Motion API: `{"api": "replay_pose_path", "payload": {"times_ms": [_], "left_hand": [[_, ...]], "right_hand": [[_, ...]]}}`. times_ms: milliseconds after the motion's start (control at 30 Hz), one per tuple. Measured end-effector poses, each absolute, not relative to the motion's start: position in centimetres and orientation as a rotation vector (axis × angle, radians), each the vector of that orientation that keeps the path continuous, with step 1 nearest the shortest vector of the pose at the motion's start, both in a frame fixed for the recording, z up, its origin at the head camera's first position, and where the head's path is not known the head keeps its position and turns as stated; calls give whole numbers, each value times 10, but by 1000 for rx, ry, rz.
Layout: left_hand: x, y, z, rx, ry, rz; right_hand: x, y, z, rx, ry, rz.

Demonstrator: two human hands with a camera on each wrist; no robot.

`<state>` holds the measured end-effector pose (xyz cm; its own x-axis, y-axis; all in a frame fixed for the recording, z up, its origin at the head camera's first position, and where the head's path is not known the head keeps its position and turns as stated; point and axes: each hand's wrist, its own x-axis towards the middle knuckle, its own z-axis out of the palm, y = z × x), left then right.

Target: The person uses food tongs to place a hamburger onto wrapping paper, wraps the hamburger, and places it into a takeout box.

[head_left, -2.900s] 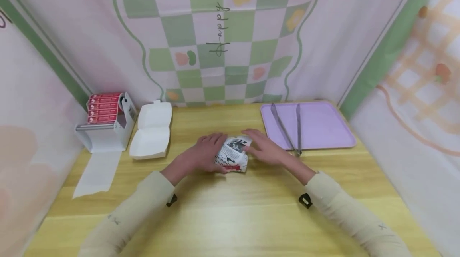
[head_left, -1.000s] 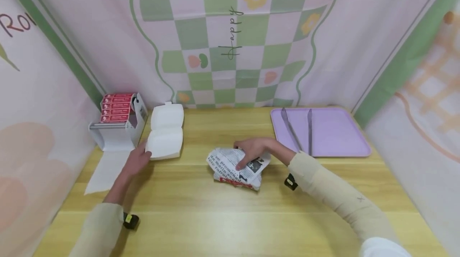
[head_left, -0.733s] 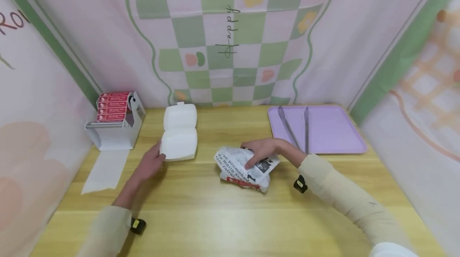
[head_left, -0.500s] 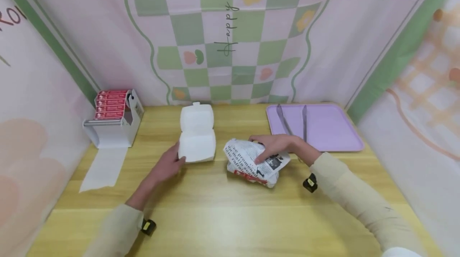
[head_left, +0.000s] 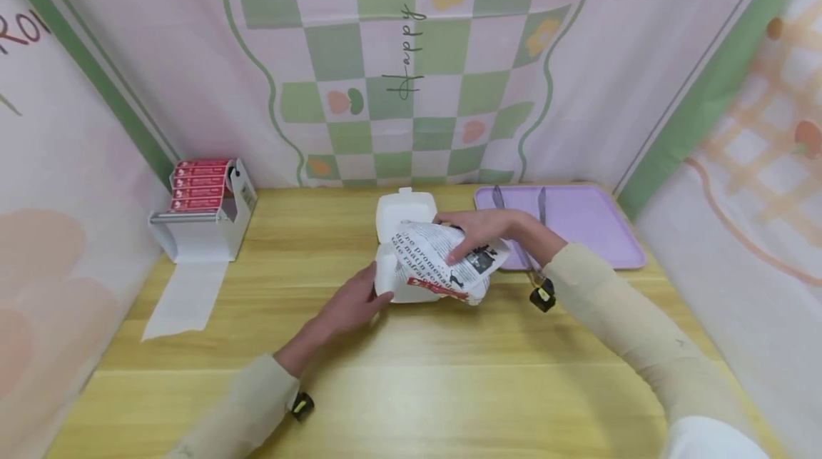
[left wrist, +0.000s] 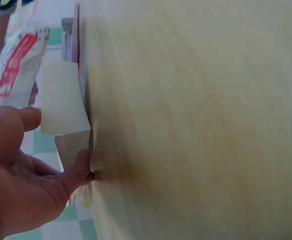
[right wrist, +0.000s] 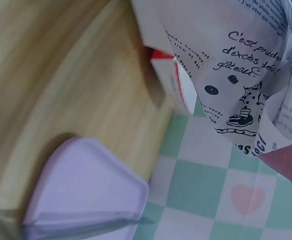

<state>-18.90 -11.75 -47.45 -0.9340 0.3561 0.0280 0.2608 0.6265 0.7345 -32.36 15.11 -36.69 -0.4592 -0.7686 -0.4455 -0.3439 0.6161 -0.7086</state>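
My left hand (head_left: pixel 349 302) grips the left side of an open white takeout box (head_left: pixel 406 208); in the left wrist view its thumb lies at the rim and its fingers against the outer wall (left wrist: pixel 63 97). The box lies on the table, lid folded back. Over its lower half, my right hand (head_left: pixel 478 227) holds a packet wrapped in printed paper (head_left: pixel 430 255), thumb on top. The packet is tilted and hides most of the box's base. In the right wrist view the paper (right wrist: pixel 231 75) fills the upper right; what it wraps is hidden.
At the back right lies a lilac tray (head_left: pixel 591 223) with metal tongs (head_left: pixel 498 196) on it, partly behind my right arm. A white dispenser (head_left: pixel 199 238) with a roll of red labels stands at the left, a pale strip (head_left: pixel 186 302) hanging out. A printed curtain (head_left: pixel 411 88) closes the back.
My left hand has reached the takeout box and slid it right, away from the dispenser. My right hand has taken the packet and lifted it over the box.
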Motion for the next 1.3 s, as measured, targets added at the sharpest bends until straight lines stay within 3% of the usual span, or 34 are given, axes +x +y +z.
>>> {"api": "replay_pose_path", "payload": {"times_ms": [300,567,767,1033,1300], "left_hand": [[-187,-110,-475,501,2719,1213],[-186,-112,-478,481,2689,1233],[-186,-120,-475,419,2582,1320],[-189,-127,-475,416,2614,1313],[-190,-134,-473,379,2613,1342]], "right_hand": [[-339,106,-374,-1074,2057,-446],[-338,98,-389,-1150,2084,-335],[-313,99,-384,-1200,2289,-318],[-258,104,-382,-1488,2727,-251],[-246,108,-412,-1451,2813,-435]]}}
